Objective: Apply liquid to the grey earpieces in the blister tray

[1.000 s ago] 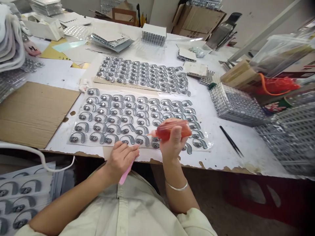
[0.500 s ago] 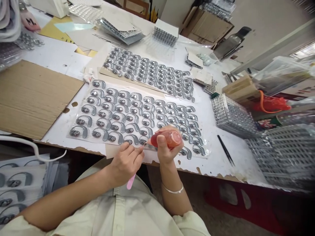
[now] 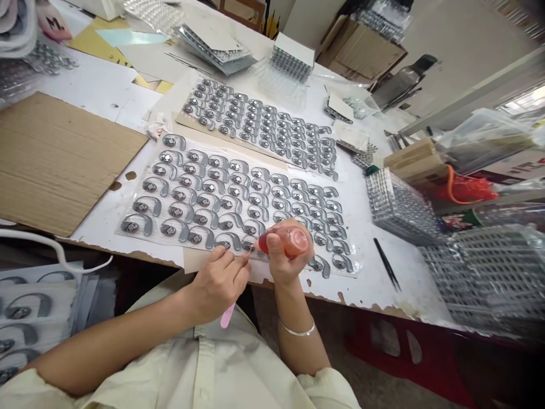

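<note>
My right hand (image 3: 289, 258) is wrapped round a red squeeze bottle (image 3: 293, 241), tipped so its nozzle points down-left at a small grey hook-shaped piece in the front row. Beside it my left hand (image 3: 223, 278) is closed, fingertips at the sheet's front edge. From under that hand sticks the flat pink end of a tool (image 3: 227, 317); its working tip is too small to make out. The clear sheet (image 3: 140, 234) under both hands carries rows of these grey pieces, each with a round dark centre. My right hand hides some of them.
Behind lies a second sheet of grey pieces (image 3: 264, 128). Cardboard (image 3: 63, 159) covers the left side. Black tweezers (image 3: 386, 264) lie at right, near stacked packs (image 3: 400, 199) and plastic-wrapped trays (image 3: 477, 272). A white cable (image 3: 59, 253) hangs at the left edge.
The camera view has shifted slightly. Both hands stay at nearly the same place on the sheet, with the bottle and the pink tool still held.
</note>
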`<state>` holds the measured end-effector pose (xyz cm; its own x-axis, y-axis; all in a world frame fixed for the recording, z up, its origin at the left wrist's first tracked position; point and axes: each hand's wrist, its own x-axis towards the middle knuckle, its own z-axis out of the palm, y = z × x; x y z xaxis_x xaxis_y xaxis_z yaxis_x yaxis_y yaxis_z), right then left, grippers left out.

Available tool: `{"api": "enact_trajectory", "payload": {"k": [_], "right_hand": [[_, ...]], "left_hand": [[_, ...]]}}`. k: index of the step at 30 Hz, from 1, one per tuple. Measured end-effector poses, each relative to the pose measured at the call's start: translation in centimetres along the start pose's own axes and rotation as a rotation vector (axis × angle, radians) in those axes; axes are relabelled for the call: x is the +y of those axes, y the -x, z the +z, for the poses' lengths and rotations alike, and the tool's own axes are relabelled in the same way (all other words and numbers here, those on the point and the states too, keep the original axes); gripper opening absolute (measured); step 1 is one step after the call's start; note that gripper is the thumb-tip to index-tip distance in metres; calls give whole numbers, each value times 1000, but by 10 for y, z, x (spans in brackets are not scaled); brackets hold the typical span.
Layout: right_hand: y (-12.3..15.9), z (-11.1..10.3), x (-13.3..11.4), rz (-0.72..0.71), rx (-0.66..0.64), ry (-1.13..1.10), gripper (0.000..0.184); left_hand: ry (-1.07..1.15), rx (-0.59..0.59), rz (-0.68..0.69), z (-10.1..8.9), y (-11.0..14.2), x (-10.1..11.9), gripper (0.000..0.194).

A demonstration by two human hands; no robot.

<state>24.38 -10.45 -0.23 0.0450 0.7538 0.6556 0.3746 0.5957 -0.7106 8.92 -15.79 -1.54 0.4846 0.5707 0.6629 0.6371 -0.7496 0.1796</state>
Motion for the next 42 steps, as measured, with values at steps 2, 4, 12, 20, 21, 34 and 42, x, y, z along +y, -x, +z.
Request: {"api": "enact_trajectory", "payload": {"k": [2,4,12,20,21,34,42], "right_hand": [[1,1,1,-18,7,6,8],[1,1,3,-38,22,11,8],[1,0,3,-66,40,28,9],[1,0,3,-59,44,58,10],[1,-1,3,-57,55,55,10],[2,-1,6,-48,75,68,12],[3,0,7,-70,98,62,11]], "left_hand": [[-6,-9,-3,0,0,0,22],[0,-13,-4,0,1,-1,22],[7,-1,3,0,-1,-1,22],[14,-8,-13,2,0,0,22],[16,-8,-15,2,0,0,22],[25,-7,-7,1,1,-1,19],[12,-7,-9,2,2,-1,19]]}}
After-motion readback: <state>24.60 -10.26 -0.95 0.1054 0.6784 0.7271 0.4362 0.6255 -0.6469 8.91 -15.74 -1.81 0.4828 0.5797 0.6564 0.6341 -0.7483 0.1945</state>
